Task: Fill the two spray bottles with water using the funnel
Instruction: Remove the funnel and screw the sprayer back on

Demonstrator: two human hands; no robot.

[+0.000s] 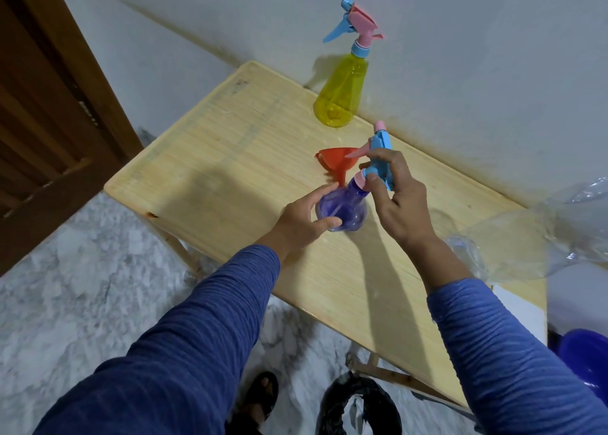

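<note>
Sleeved arms reach forward: my left hand point(304, 219) holds the upright purple bottle point(343, 209), right hand point(393, 201) pinching its spray head point(378, 158) directly above.

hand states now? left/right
Left hand: fingers curled round the purple bottle, holding it.
Right hand: fingers grip the blue spray head.

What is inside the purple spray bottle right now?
Through the purple spray bottle a thin dip tube shows, running down from the spray head. Whether it holds water cannot be told.
</note>
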